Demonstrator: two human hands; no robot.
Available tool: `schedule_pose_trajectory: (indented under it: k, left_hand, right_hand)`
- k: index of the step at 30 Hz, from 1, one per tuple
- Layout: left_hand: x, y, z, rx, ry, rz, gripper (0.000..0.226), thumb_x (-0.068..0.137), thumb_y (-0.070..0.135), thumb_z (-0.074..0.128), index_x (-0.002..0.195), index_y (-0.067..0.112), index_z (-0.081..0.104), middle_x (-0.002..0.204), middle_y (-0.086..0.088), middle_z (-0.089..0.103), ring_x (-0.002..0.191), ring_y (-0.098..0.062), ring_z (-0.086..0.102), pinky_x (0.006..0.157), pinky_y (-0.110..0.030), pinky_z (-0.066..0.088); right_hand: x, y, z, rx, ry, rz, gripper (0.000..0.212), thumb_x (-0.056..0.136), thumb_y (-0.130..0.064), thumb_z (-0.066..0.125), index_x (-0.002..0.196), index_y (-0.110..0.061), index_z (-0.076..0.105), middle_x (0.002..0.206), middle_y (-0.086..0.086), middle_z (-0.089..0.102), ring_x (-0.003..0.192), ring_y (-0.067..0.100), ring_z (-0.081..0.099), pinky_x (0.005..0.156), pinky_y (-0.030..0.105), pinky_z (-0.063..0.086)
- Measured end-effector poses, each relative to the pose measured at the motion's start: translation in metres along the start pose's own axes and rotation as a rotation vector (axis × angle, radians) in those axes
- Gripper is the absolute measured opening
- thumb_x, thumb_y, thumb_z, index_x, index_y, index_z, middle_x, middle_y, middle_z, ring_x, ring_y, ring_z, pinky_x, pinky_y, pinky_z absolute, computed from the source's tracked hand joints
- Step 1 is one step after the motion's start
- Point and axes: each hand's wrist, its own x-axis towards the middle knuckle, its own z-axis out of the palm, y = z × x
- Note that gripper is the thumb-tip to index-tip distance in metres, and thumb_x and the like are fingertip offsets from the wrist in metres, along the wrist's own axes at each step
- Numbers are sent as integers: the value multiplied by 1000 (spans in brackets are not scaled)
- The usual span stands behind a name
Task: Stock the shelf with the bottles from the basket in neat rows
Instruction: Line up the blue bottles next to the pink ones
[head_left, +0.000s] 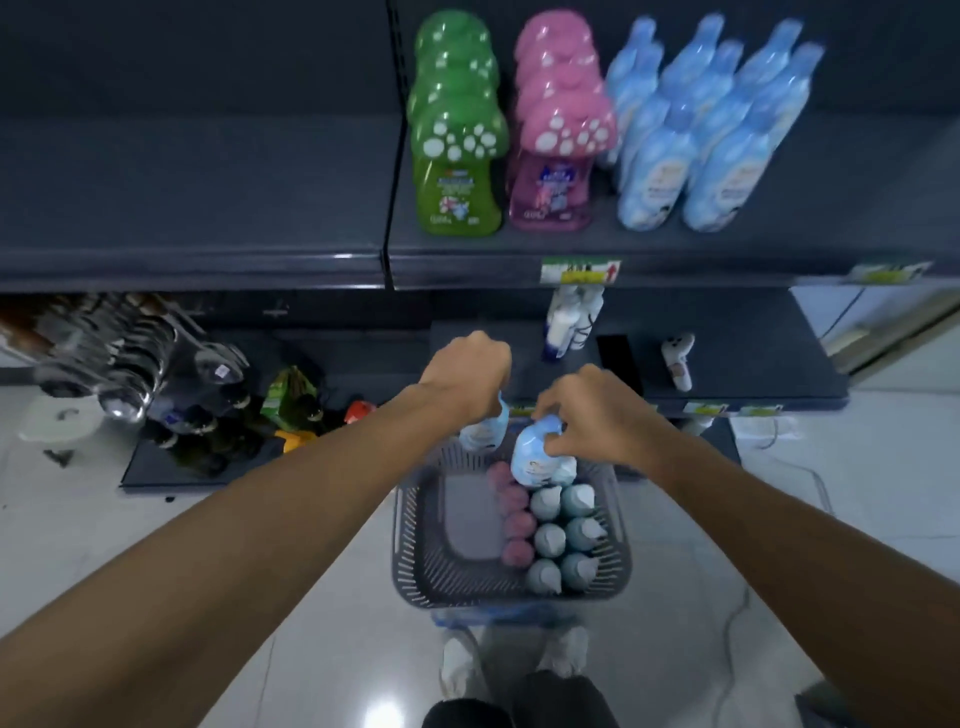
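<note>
A grey plastic basket sits on the floor below me. It holds a row of pink-capped bottles and two rows of pale teal-capped bottles. My left hand is closed around the top of a light blue bottle above the basket's far rim. My right hand grips the neck of a second light blue bottle, lifted just above the others. On the dark shelf stand a row of green bottles, a row of pink ones and rows of light blue bottles.
The shelf's left section is bare. A lower shelf carries a few small white items. Metal ladles and packets hang and sit at lower left. A white cable trails over the tiled floor on the right. My shoes stand behind the basket.
</note>
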Motion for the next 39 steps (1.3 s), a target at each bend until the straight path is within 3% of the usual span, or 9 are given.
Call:
schedule_pose_trajectory:
  k: [2, 6, 8, 11, 16, 21, 29, 33, 39]
  left_hand:
    - [-1, 10, -25, -6, 18, 22, 27, 79, 13, 76, 106, 15, 74, 109, -12, 66, 93, -33, 67, 77, -40, 59]
    - [-1, 31, -70, 24, 66, 72, 27, 80, 16, 81, 106, 13, 74, 108, -10, 68, 92, -31, 67, 79, -44, 60]
    - [0, 41, -89, 46, 91, 95, 29, 80, 17, 81, 107, 13, 75, 109, -11, 69, 94, -31, 67, 80, -45, 60]
    - [2, 55, -114, 77, 132, 147, 32, 78, 19, 82, 108, 12, 76, 109, -11, 72, 98, -32, 68, 82, -44, 59]
    - [6, 83, -146, 85, 195, 211, 29, 77, 21, 80, 106, 17, 78, 107, -7, 73, 100, -29, 67, 84, -42, 58]
    - [17, 114, -167, 36, 244, 290, 22, 76, 17, 77, 98, 18, 81, 95, -1, 77, 90, -21, 69, 73, -32, 56]
    - [57, 169, -192, -8, 261, 296, 24, 73, 19, 80, 97, 21, 80, 97, 1, 74, 89, -18, 68, 78, -39, 60]
    - [83, 198, -200, 2, 271, 266, 36, 73, 23, 83, 109, 22, 76, 98, 1, 72, 96, -19, 66, 79, -38, 59]
    - [117, 240, -213, -10, 293, 254, 22, 76, 21, 78, 97, 20, 79, 91, 4, 73, 87, -16, 67, 77, -38, 60]
  right_hand:
    - [-5, 2, -28, 14, 63, -36, 24, 63, -20, 74, 86, -18, 80, 53, -16, 47, 57, 9, 47, 56, 20, 34]
    - [-15, 8, -78, -14, 128, -59, 28, 65, -22, 76, 92, -17, 81, 77, -7, 73, 65, 8, 47, 63, 23, 36]
    - [-19, 10, -101, -12, 140, -47, 28, 66, -22, 76, 93, -17, 81, 82, -5, 76, 65, 6, 51, 59, 20, 36]
    - [-28, 14, -132, -15, 182, -18, 28, 66, -22, 76, 93, -17, 81, 80, -7, 75, 69, 7, 60, 56, 14, 35]
    - [-43, 25, -181, -52, 212, 47, 24, 66, -22, 77, 90, -21, 80, 69, -19, 64, 66, -1, 59, 56, 12, 39]
    - [-54, 51, -219, -46, 250, 105, 22, 63, -21, 77, 85, -25, 78, 60, -25, 60, 65, -11, 59, 58, 13, 41]
    - [-51, 124, -272, -38, 268, 106, 20, 60, -27, 75, 80, -29, 75, 66, -23, 66, 69, -7, 62, 58, 16, 45]
    - [-43, 163, -296, -49, 248, 83, 19, 61, -26, 76, 79, -29, 74, 68, -18, 67, 67, -3, 64, 58, 19, 48]
    - [-21, 216, -332, -99, 232, 41, 14, 60, -27, 77, 73, -30, 72, 63, -17, 66, 66, -2, 64, 58, 19, 46]
